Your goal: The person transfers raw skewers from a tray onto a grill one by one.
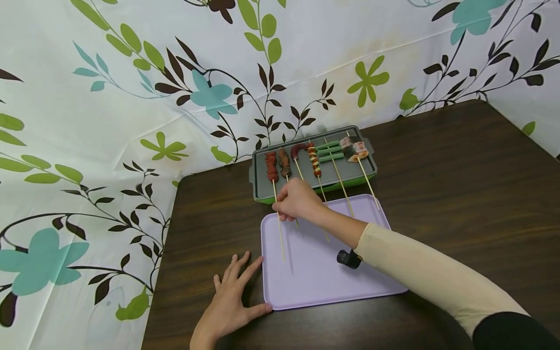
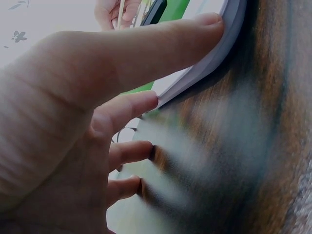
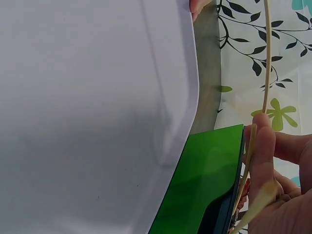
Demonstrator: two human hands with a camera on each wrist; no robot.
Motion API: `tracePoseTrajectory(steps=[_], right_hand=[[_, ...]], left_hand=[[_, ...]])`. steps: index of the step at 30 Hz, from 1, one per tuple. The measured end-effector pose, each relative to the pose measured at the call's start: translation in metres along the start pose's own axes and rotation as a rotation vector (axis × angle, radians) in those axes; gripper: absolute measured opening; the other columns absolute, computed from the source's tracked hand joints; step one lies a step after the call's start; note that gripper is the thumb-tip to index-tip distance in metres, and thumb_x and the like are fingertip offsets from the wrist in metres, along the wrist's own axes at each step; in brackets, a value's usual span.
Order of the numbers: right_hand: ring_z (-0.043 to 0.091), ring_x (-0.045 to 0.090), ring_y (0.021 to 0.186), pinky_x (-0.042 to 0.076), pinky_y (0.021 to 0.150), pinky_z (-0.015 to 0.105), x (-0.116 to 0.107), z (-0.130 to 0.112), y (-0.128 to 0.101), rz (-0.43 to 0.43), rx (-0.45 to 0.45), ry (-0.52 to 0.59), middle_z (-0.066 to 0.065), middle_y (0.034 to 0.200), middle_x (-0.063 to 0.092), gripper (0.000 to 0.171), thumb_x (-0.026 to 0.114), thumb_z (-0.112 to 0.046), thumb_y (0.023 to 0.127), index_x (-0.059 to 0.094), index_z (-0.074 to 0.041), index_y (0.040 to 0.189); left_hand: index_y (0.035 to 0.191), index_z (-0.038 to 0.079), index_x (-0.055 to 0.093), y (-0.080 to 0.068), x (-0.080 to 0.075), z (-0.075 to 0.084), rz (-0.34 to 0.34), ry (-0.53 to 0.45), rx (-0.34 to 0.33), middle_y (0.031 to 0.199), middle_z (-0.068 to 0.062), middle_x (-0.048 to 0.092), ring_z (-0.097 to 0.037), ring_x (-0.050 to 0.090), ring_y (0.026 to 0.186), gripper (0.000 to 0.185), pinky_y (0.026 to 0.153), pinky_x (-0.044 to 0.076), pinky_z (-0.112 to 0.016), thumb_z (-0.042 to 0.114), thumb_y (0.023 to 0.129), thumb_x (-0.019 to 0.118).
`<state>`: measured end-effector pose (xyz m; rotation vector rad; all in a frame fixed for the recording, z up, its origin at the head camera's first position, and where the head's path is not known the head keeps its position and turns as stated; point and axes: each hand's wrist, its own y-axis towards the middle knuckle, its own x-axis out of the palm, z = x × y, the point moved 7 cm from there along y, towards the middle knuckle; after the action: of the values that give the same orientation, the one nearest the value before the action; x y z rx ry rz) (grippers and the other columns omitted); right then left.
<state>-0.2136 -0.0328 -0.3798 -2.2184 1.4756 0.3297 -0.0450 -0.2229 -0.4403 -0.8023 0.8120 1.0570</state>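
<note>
The right hand [image 1: 297,201] hangs over the far edge of the lilac tray [image 1: 372,287], fingers curled down and pinching the bare wooden stick of the red meat skewer [image 1: 272,167]. In the right wrist view the thumb and fingers [image 3: 261,146] close on that thin stick just past the green side of the grill pan [image 3: 204,180]. The skewer's stick runs from the pan out over the tray, its free end lying on the tray's left part.

The left hand [image 1: 232,304] lies flat on the dark wooden table [image 1: 459,184] at the tray's near left corner, fingers spread and straight, gripping nothing. Its thumb presses against the tray's near edge, and the left wrist view shows the thumb tip [image 2: 204,24] laid along the rim.

Just beyond the tray sits the grey-topped grill pan [image 1: 262,187], touching or nearly touching the tray's far edge. Across it, from the held skewer rightward, lie a dark meat skewer [image 1: 285,163], a curved sausage skewer [image 1: 298,149], a red-and-yellow skewer [image 1: 313,160], a green bean skewer [image 1: 329,150] and a skewer of thick rolled pieces [image 1: 354,149]; their sticks reach toward the tray.

A flower-and-leaf patterned sheet [image 1: 109,121] hangs behind and beside the table.
</note>
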Motion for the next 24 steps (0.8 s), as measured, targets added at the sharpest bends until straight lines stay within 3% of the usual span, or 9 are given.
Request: tracePoseTrajectory(steps=[9,14,18,24], right_hand=[[0.019,0.067,0.05,0.051,0.046,0.027,-0.002,-0.001,-0.001,0.005,-0.035,-0.085,-0.002,0.054,0.066,0.013,0.074,-0.018,0.088,0.076,-0.01,0.078],[0.017,0.065,0.048,0.055,0.051,0.032,-0.002,0.0,-0.002,-0.014,-0.036,-0.095,-0.001,0.055,0.066,0.014,0.073,-0.018,0.089,0.078,-0.007,0.082],[0.023,0.068,0.054,0.057,0.058,0.039,-0.002,0.001,-0.005,-0.024,-0.025,-0.07,-0.001,0.057,0.067,0.014,0.072,-0.018,0.09,0.078,-0.005,0.087],[0.028,0.07,0.061,0.055,0.052,0.033,-0.002,0.001,-0.016,-0.042,-0.046,0.006,0.001,0.06,0.068,0.012,0.071,-0.017,0.09,0.077,-0.007,0.087]], left_hand=[[0.153,0.043,0.03,0.0,0.0,0.001,0.004,-0.006,0.002,0.161,-0.006,0.02,-0.04,0.006,0.148,0.099,0.092,0.006,-0.086,0.067,0.069,0.076],[0.153,0.044,0.029,0.0,0.0,0.0,-0.003,-0.004,-0.003,0.161,-0.007,0.02,-0.039,0.006,0.148,0.099,0.092,0.006,-0.086,0.069,0.069,0.075],[0.152,0.044,0.029,0.0,0.001,-0.001,0.002,-0.004,-0.002,0.161,-0.007,0.021,-0.04,0.006,0.148,0.099,0.091,0.006,-0.086,0.069,0.069,0.075],[0.153,0.045,0.028,0.001,0.002,-0.002,-0.003,0.005,-0.012,0.162,-0.005,0.02,-0.037,0.005,0.148,0.1,0.093,0.006,-0.085,0.067,0.068,0.077]])
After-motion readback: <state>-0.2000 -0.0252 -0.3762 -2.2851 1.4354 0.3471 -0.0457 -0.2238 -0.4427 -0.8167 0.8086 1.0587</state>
